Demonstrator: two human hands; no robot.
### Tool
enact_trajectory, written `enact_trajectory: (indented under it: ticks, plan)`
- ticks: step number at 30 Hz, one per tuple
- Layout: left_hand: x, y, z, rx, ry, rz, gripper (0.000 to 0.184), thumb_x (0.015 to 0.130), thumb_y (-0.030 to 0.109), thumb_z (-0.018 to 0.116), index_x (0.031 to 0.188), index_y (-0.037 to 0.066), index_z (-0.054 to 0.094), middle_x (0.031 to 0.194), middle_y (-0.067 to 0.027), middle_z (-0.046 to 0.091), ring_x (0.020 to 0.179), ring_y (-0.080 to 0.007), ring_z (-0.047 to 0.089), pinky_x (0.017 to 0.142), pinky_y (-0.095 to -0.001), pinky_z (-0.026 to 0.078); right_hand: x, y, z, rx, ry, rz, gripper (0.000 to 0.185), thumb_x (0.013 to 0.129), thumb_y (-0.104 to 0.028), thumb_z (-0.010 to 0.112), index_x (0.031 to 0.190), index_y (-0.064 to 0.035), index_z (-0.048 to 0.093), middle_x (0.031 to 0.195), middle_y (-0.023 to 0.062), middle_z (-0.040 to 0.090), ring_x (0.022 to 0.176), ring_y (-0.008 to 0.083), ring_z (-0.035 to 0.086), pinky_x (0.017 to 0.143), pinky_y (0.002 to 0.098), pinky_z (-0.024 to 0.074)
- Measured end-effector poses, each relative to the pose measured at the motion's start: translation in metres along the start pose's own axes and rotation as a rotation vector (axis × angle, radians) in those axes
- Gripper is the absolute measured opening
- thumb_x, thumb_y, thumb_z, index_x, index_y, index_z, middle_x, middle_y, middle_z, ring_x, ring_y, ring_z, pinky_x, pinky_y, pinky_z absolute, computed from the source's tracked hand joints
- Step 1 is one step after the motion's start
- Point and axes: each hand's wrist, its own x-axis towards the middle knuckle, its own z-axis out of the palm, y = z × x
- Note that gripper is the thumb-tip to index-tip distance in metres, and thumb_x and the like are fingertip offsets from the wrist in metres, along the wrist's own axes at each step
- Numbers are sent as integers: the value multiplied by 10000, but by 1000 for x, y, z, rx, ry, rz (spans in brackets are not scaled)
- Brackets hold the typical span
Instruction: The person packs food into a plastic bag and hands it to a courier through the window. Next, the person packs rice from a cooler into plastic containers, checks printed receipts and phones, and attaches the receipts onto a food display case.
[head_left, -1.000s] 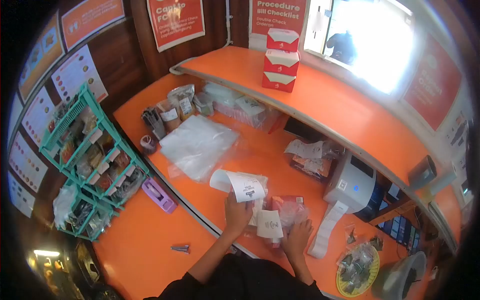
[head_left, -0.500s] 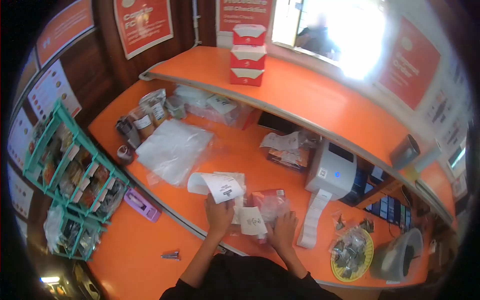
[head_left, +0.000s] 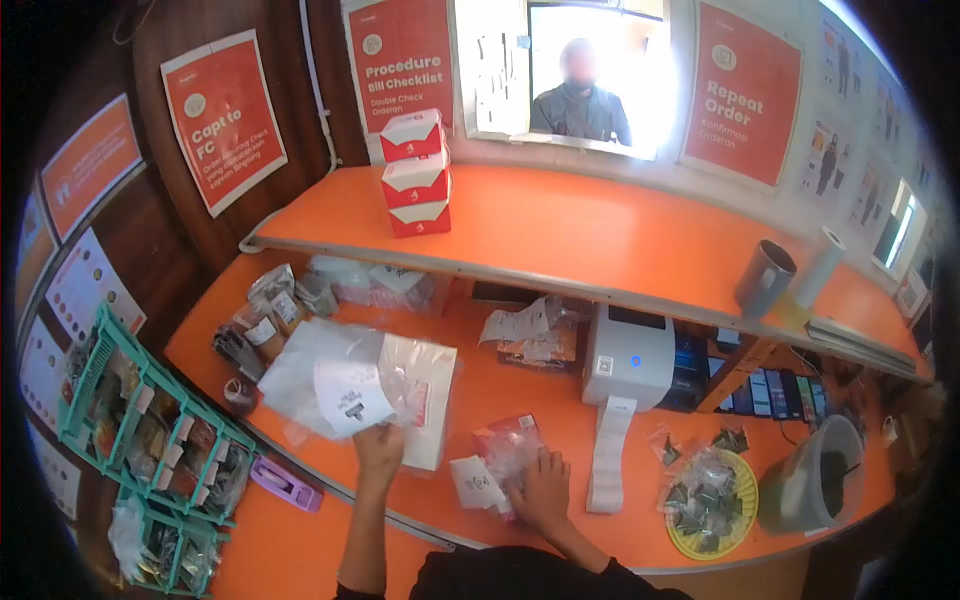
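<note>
My left hand [head_left: 380, 452] is closed on the lower edge of a white printed paper [head_left: 352, 395], lifted over the counter's left part. Beside this paper lies a cream flat packet [head_left: 428, 405] with clear plastic around its left side; whether my fingers also hold it I cannot tell. My right hand [head_left: 543, 492] has its fingers curled over a clear plastic bag [head_left: 512, 452], thumb toward its left edge. A red box [head_left: 520, 428] shows under that plastic. Against the bag rests a small white paper with dark print [head_left: 476, 483].
Clear plastic sheets [head_left: 300, 375] lie at left, near green baskets [head_left: 150, 460] and a purple tape dispenser [head_left: 287, 484]. A label printer [head_left: 628, 360] trails a paper strip. Right are a yellow basket [head_left: 748, 510] of sachets and a grey bin [head_left: 815, 480]. Red-white boxes [head_left: 415, 180] stack above. A person [head_left: 580, 105] stands beyond the window.
My left hand has carried the printed paper leftward, toward the plastic sheets, and the cream packet now shows more fully. My right hand stays at the bag. The view has tilted up.
</note>
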Motion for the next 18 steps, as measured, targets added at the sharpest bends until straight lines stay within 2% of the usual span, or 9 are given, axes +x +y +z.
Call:
enact_trajectory:
  ticks: [2,4,6,10,11,13,15,16,18]
  plan:
    - [29,35,-6,-239,134,212,318,798,-60,513,1111,-53,567,1075,-120,601,985,-209,579,870,-340,457,2,1,3,16,48,-9,522,711,-348,666,1068,14,546,1066,207,502,949,363,460,776,468,354]
    - [67,89,-11,-334,183,265,181,860,47,619,1029,-16,615,986,-66,629,929,-180,589,808,-333,467,2,-1,-1,32,-24,38,528,719,-363,671,1068,12,544,1067,198,503,952,356,461,777,466,354]
    - [102,118,-16,-337,107,464,169,871,20,615,1038,-3,609,988,-61,631,910,-142,587,799,-296,464,0,1,1,47,-16,31,524,721,-367,671,1061,11,544,1068,195,504,954,353,462,779,465,353]
    - [138,174,-1,-327,-15,518,133,892,53,612,1016,5,613,968,-50,634,894,-124,583,791,-268,455,4,6,-6,139,-32,20,501,755,-377,655,1070,-3,542,1061,177,511,942,349,465,796,457,354]
    - [146,185,8,-359,-53,466,115,900,77,611,992,8,624,953,-42,636,884,-118,584,787,-261,451,7,13,-12,136,-19,22,501,755,-377,655,1070,-3,542,1061,177,511,942,349,465,796,457,354]
    - [159,203,28,-392,-93,424,110,908,101,611,967,11,634,938,-34,638,873,-112,585,783,-254,448,15,35,-30,464,-287,-17,434,770,-316,640,1054,-6,534,1058,185,501,1020,361,474,837,465,385]
    - [170,216,47,-395,-86,400,131,854,50,630,953,-33,654,854,-36,658,795,-88,577,693,-265,454,29,56,-43,593,-230,15,418,790,-284,638,1086,-10,527,1062,184,501,1030,356,475,846,458,395]
    - [179,216,57,-336,-123,413,119,860,62,621,936,-21,660,810,-35,657,743,-90,571,668,-276,447,45,57,-59,721,-181,46,406,810,-252,635,1118,-14,519,1067,184,501,1041,350,475,855,452,406]
    - [190,222,79,-280,-125,456,113,857,55,608,926,-14,664,789,-44,656,719,-98,569,658,-285,446,77,39,-108,777,7,164,458,833,-212,656,1216,-32,480,1122,184,486,1056,331,473,853,427,428]
